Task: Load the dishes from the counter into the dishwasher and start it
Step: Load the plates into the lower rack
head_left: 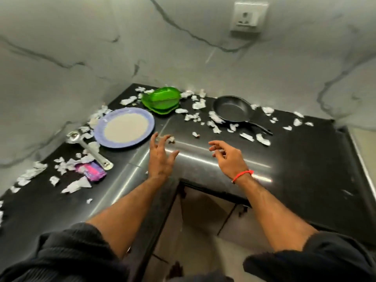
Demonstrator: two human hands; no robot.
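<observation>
Over the dark corner counter [305, 159] both hands hover empty: the left hand [160, 157] has its fingers spread and loose just beside the blue-rimmed plate [124, 127], likely shaping to take its near edge, while the right hand [227, 157] hangs with fingers loosely curled, holding nothing, well short of the black frying pan [232, 108]. A green dish [160, 99] sits back by the wall and a metal spoon [89, 147] lies left of the plate. Torn paper scraps [197, 117] litter the surface around the dishes, so each lift probably needs care. No dishwasher shows; nothing looks loaded yet
</observation>
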